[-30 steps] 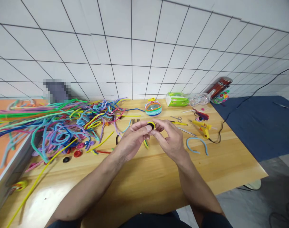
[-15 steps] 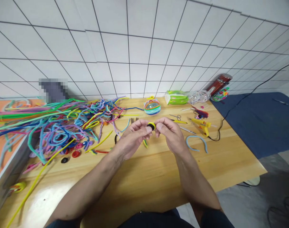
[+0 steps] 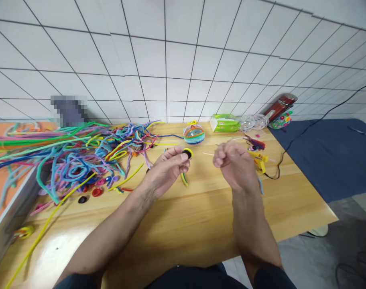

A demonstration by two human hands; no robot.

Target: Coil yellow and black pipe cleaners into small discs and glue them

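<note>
My left hand (image 3: pixel 167 170) pinches a small black disc with a yellow pipe-cleaner rim (image 3: pixel 188 153) between thumb and fingers, above the table. To its right, my right hand (image 3: pixel 234 162) is raised with fingers curled and somewhat blurred. A thin pale sliver (image 3: pixel 208 153) shows just left of its fingers; whether the hand holds it, I cannot tell. A short yellow-and-green piece (image 3: pixel 184 179) lies below my left hand. Behind both hands stands a round ornament wrapped in coloured pipe cleaners (image 3: pixel 194 134). The yellow glue gun (image 3: pixel 260 159) is partly hidden behind my right hand.
A large heap of pipe cleaners (image 3: pixel 77 160) covers the left side, with a red coil (image 3: pixel 96 192) and a black coil (image 3: pixel 82 199) before it. Along the wall are a green tissue pack (image 3: pixel 225 123) and a red-brown flask (image 3: pixel 281 107). A black cable (image 3: pixel 281 158) runs right.
My right hand has left the black-and-yellow disc and moved right, its fingers now curled over the tools. My left hand still holds the disc, shifted slightly left.
</note>
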